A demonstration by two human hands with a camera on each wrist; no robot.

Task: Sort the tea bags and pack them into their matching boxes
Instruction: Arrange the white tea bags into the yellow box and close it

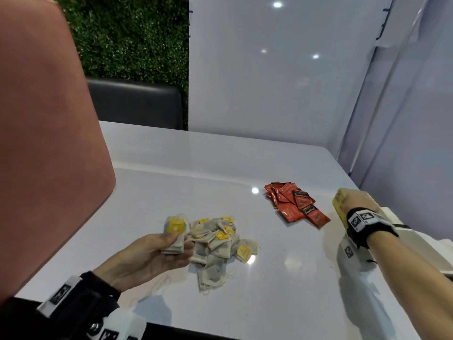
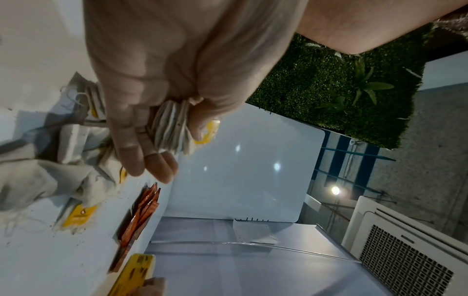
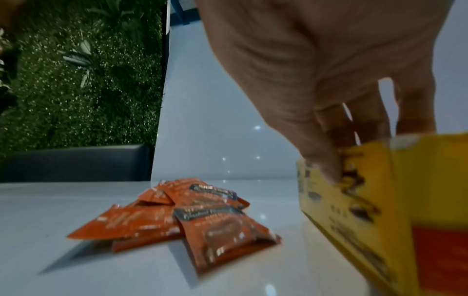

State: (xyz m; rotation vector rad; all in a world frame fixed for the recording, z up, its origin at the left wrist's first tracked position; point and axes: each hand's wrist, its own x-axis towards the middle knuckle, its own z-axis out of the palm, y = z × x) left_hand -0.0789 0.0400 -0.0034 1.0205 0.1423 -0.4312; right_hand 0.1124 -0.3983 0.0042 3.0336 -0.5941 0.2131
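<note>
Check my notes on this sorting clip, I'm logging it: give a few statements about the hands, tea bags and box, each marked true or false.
1. The left hand holds a stack of yellow-tagged tea bags. True.
2. The right hand is empty. False: it grips the yellow box.
3. The red sachets are already boxed. False: they lie piled on the table.
4. Loose yellow-tagged bags lie beside the left hand. True.

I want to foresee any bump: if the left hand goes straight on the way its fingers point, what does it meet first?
Probably the loose pile of yellow-tagged tea bags, lying directly beyond the left hand; depth is hard to judge.
</note>
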